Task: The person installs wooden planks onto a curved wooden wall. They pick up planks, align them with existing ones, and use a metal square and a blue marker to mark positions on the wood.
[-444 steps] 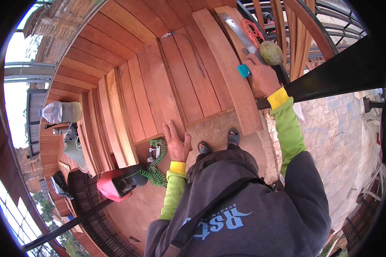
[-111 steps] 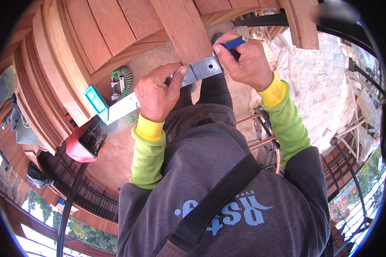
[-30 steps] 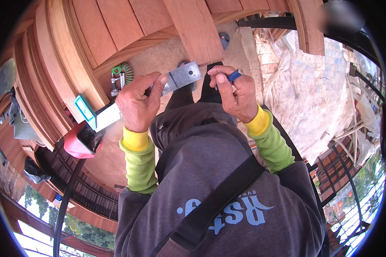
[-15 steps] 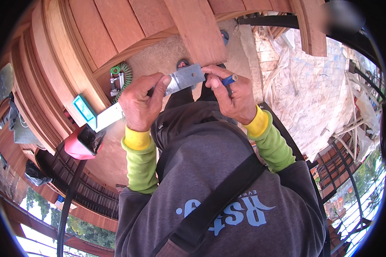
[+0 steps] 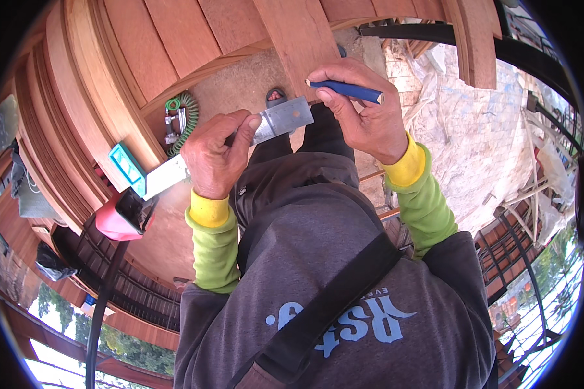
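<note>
My left hand [image 5: 215, 155] is closed around the metal blade of a try square [image 5: 284, 121], thumb on top. Its teal handle [image 5: 128, 170] lies over to the left by the wooden boards, and the free blade end with a small hole points right. Between the thumb and fingers of my right hand [image 5: 370, 117] is a blue carpenter's pencil [image 5: 347, 91], lying nearly level, its tip toward the left. The pencil is just above and right of the blade's end, apart from it. Beyond it a wooden plank [image 5: 292, 39] sticks out toward me.
Reddish wooden boards [image 5: 178, 32] line the far side, with stacked moulded lengths [image 5: 78, 97] at left. A green coiled air hose [image 5: 189, 120] hangs near a metal fitting. A red container [image 5: 118, 217] stands at lower left. Pale sheeting [image 5: 461, 142] covers the right.
My right hand has drawn away from the blade's end, up and to the right, and turned the pencil so its length shows. My left hand and the square stay almost in place.
</note>
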Tool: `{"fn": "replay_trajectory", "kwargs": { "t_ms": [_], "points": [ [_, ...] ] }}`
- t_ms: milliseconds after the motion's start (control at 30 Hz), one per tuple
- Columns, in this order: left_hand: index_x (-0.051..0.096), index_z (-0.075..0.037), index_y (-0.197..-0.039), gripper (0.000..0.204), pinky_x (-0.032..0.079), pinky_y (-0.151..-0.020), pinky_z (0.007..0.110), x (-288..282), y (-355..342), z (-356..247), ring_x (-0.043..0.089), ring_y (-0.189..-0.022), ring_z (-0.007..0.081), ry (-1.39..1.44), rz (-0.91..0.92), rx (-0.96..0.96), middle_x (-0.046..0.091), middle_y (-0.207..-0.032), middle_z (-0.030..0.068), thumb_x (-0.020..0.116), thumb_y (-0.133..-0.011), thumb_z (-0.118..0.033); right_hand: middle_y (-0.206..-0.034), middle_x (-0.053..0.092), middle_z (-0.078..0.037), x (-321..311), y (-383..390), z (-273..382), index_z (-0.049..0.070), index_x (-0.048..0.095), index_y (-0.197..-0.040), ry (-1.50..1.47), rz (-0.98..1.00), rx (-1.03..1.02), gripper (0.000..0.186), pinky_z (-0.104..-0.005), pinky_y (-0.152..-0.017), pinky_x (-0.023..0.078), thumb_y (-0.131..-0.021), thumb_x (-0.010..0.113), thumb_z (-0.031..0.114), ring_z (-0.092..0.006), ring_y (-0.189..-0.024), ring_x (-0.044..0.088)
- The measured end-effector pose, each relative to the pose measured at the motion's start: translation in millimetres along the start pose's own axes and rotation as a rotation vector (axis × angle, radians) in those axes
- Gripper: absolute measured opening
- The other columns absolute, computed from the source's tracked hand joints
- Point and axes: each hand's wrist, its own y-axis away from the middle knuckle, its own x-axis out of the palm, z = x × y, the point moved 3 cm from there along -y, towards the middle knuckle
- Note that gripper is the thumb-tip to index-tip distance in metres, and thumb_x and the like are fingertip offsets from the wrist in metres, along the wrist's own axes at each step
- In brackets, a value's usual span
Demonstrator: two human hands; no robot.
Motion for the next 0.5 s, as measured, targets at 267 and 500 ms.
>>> {"fn": "replay_trajectory", "kwargs": {
  "t_ms": [267,500],
  "points": [
    [0.07,-0.004,-0.081,0.011,0.043,-0.049,0.029,2.2,-0.9,3.8,0.057,-0.052,0.0186,0.022,-0.061,0.051,0.062,-0.065,0.0079,0.073,-0.077,-0.014,-0.07,0.06,0.0,-0.3,-5.7,5.3,0.002,0.064,-0.095,0.058,0.148,0.114,0.01,-0.0188,-0.05,0.037,-0.087,0.06,0.005,-0.0027,-0.055,0.047],
    [0.071,-0.004,-0.08,0.011,0.043,-0.049,0.029,1.0,-1.6,2.2,0.058,-0.052,0.0179,0.025,-0.065,0.047,0.063,-0.065,0.0076,0.073,-0.077,-0.014,-0.069,0.06,-0.001,-1.0,-8.3,5.7,0.002,0.064,-0.094,0.089,0.196,0.078,0.009,-0.02,-0.049,0.037,-0.086,0.061,0.003,-0.0046,-0.055,0.048]
  ]
}}
